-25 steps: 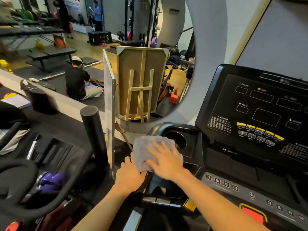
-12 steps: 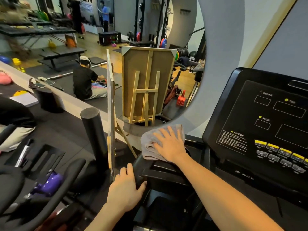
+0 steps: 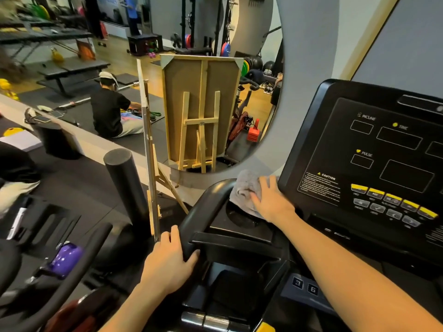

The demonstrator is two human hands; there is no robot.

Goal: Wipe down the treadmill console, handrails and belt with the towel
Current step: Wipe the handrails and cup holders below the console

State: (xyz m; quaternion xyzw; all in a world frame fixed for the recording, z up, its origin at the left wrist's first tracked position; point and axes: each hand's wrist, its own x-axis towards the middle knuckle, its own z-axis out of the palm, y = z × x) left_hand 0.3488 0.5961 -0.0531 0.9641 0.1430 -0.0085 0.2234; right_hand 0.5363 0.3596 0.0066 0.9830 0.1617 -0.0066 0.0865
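Note:
A crumpled grey towel (image 3: 244,191) lies on the treadmill's left tray, over the far rim of the round cup holder (image 3: 239,218). My right hand (image 3: 269,200) presses flat on the towel, right beside the lower left edge of the black console (image 3: 383,152). The console has dark display windows and a row of yellow buttons. My left hand (image 3: 171,262) grips the curved black left handrail (image 3: 203,204) low on its outer side. The belt is out of view.
A wooden easel (image 3: 151,164) stands edge-on just left of the handrail. A black foam roller post (image 3: 127,183) and a bike frame with a purple bottle (image 3: 64,258) fill the left. A round wall mirror (image 3: 203,92) ahead reflects the gym.
My right hand has slid the towel forward and right, from the front of the tray to beside the console. My left hand has stayed on the outer handrail.

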